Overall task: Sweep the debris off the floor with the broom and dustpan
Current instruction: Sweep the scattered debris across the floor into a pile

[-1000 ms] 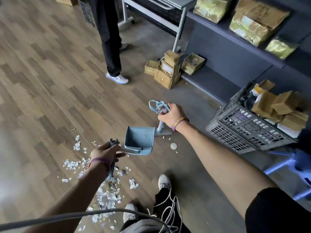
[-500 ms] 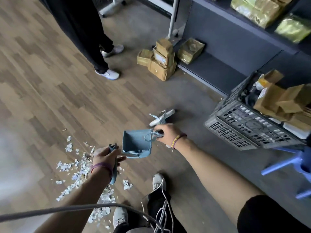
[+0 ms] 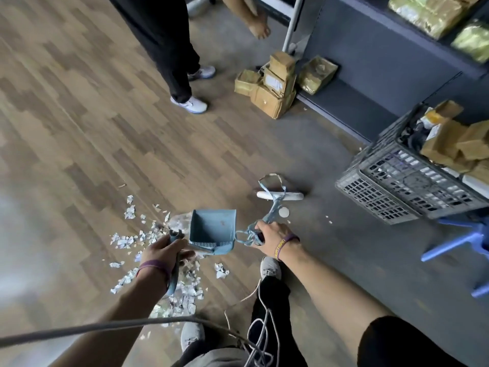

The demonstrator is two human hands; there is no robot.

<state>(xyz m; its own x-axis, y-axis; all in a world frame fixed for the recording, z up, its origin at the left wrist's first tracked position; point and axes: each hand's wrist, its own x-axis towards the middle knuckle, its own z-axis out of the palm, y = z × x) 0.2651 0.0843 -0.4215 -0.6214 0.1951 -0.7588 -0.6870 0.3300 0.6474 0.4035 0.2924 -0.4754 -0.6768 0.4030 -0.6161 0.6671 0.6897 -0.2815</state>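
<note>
Blue plastic dustpan, seemingly clear of floor, at 3 o'clock of paper debris; right hand clenched on its corded handle, left hand gripping broom; risk: scraps flicked past an unseated lip.

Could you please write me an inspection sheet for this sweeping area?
Surface: floor, wood-pattern left, grey right.
Job's things: blue dustpan beside scattered paper scraps; white pole lying on the floor.
Clutter: cardboard boxes; grey crate holding boxes; white disc.
Grippers: left hand grips a blue-grey handle; right hand grips blue cord by the dustpan.
Cables: grey cable across the foreground; white cords hanging.
Surroundings: standing person; dark shelf with gold parcels.
</note>
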